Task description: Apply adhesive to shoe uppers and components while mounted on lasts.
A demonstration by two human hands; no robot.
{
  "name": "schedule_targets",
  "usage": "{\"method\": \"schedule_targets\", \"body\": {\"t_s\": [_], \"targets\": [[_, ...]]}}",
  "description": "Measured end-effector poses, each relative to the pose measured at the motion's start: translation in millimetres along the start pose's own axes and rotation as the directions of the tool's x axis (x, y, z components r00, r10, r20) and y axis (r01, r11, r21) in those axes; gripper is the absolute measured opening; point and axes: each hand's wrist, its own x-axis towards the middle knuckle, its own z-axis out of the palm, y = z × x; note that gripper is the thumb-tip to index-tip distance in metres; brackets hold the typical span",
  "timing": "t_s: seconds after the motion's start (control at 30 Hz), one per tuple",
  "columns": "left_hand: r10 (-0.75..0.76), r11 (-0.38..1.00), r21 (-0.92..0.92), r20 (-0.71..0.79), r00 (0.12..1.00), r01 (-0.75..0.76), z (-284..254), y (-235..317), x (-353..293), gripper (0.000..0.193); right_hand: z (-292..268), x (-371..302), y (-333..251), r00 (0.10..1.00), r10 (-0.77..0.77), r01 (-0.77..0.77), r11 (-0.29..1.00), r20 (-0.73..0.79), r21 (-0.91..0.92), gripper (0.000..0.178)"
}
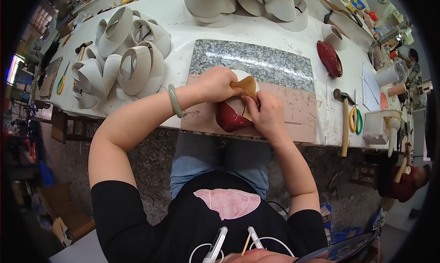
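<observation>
I see my left hand (pixel 215 83) and right hand (pixel 266 111) with fingers clamped on a red heart-shaped box (pixel 231 117) at the near edge of the table (pixel 183 33). Tan lining (pixel 247 86) is partly pressed in; its far flap remains loose.

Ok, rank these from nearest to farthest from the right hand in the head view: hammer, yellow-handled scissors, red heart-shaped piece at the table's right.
1. Hammer, just right of the right hand.
2. Yellow-handled scissors, right beyond the hammer.
3. Red heart-shaped piece, farther back and right.
</observation>
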Motion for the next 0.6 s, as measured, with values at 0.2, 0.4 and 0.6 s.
{"method": "schedule_targets", "body": {"t_s": [0.2, 0.4, 0.6], "targets": [[-0.066, 0.986, 0.16, 0.073, 0.995, 0.054, 1, 6, 8, 0.039, 1, 4, 1, 1.0, -0.004, 0.009, 0.977, 0.022, -0.211, 0.017], [-0.051, 0.962, 0.272, 0.124, 0.991, 0.015, -7, 11, 11, 0.042, -37, -2, 18, 0.837, -0.544, 0.544, 0.815, 0.056, -0.199, 0.047], [0.003, 0.969, 0.244, 0.113, 0.994, -0.031, -1, 2, 9, 0.04, -40, -3, 35, 0.773, -0.414, 0.477, 0.879, 0.481, -0.009, 0.044]]}}
